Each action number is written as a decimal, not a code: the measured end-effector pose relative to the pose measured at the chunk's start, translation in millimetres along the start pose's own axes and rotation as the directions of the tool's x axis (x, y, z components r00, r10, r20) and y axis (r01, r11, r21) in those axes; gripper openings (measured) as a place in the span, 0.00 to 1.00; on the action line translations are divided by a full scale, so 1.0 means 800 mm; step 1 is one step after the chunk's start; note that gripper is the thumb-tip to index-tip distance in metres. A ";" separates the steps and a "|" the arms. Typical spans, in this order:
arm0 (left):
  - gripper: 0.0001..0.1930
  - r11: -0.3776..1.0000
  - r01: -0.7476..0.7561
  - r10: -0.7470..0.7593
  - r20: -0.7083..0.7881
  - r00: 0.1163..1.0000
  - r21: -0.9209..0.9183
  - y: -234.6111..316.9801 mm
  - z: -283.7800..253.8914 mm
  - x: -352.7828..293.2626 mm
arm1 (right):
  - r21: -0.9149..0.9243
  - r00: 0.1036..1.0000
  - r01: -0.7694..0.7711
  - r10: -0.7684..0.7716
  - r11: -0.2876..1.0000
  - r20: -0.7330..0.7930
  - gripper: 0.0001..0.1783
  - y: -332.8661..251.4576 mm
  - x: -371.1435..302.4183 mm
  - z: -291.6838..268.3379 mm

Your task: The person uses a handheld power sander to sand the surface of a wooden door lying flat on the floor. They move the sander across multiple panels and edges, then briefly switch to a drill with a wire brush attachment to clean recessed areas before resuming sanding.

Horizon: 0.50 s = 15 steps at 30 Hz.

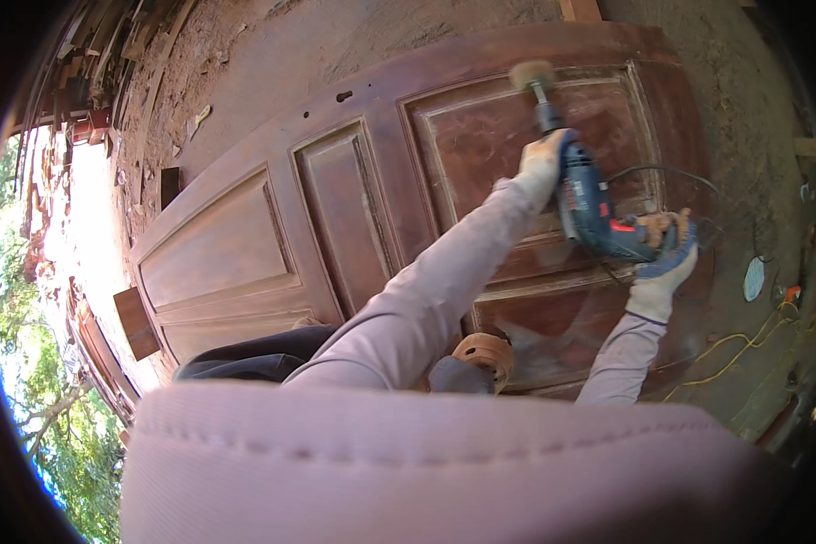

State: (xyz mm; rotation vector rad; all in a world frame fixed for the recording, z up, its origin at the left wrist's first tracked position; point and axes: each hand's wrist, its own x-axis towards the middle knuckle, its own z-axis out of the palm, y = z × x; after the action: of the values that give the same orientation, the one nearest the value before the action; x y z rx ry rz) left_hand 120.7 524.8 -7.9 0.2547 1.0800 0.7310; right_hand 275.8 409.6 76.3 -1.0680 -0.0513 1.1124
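Observation:
A blue-black power drill (587,195) with red accents is over the right part of a brown panelled wooden door (372,107). Its chuck carries a round tan buffing wheel (532,74), blurred, at the door's far edge above a panel. My left hand (542,163), in a white and blue work glove, is closed around the drill's front behind the chuck. At the rear handle, my right hand (669,254), gloved alike, grips the drill; its fingers are partly smeared. The panels look scuffed, with pale worn patches along their mouldings.
Wood blocks (136,324) stick out from under the door, which lies flat above dirt ground. My shoe (485,355) is at its near side. A dark cord (666,170) trails from the drill. Yellow cable (734,340) lies on the right; stacked timber (100,54) stands far left.

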 end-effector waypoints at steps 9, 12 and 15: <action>0.14 0.997 -0.043 0.034 0.149 0.988 0.062 -0.017 0.032 0.039 | -0.070 0.991 0.101 -0.107 0.992 -0.084 0.19 -0.028 -0.004 0.006; 0.11 0.947 0.101 -0.045 0.185 0.982 -0.304 -0.018 -0.049 0.016 | -0.051 0.996 0.076 -0.073 0.996 0.057 0.17 0.031 -0.046 0.007; 0.13 0.982 0.002 0.007 0.047 0.999 -0.188 0.007 -0.122 -0.040 | 0.041 0.995 -0.043 0.039 0.998 0.096 0.19 0.088 -0.107 0.033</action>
State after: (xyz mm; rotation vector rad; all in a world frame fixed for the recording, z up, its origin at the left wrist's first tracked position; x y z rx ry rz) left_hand 25.0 493.4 -27.9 0.1115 0.9584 0.8198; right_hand 170.7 366.0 78.8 -0.9816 -0.0811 1.1958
